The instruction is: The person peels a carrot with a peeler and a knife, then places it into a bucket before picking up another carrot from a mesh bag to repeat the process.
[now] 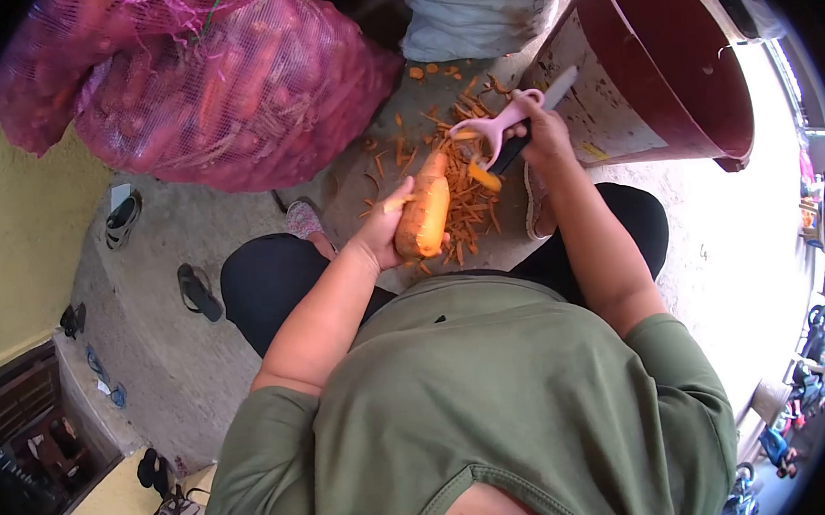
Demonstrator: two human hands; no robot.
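Above scattered peelings (474, 205), left fingers (395, 205) tight around a carrot (425, 216), right fingers (539, 119) around a peeler (502, 123).

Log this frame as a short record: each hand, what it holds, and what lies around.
left hand: gripping a carrot, tilted, partly peeled
right hand: holding a pink peeler and a knife together
peeler position: just past the carrot's far end
floor: orange peelings scattered below the hands
bucket: dark red, beside the right hand
mesh sacks: pink, full of carrots, far left
white sack: behind the peelings
sandal: on the floor, left
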